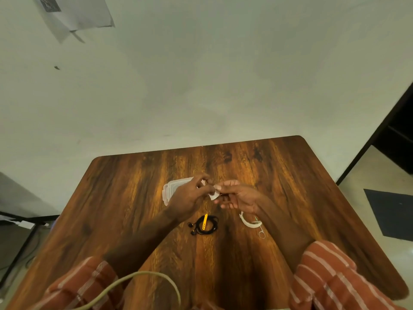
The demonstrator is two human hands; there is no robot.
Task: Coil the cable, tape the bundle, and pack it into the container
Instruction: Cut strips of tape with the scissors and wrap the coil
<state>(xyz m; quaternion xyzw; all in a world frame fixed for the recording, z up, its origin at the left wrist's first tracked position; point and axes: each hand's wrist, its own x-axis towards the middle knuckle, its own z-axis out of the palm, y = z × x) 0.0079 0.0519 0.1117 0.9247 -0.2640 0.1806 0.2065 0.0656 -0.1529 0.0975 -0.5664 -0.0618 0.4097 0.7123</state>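
Above the middle of the wooden table, my left hand and my right hand meet. Both pinch a small white piece of tape between their fingertips. Something dark shows under the right fingers; I cannot tell what it is. A coiled black earphone cable with a yellow strap across it lies on the table below my hands. A clear plastic container sits behind my left hand, partly hidden by it. A white tape roll lies by my right wrist.
Small scissors lie beside the tape roll. A pale cord arcs across the near edge between my striped sleeves. The table's far edge meets a pale wall. A dark mat lies on the floor at right.
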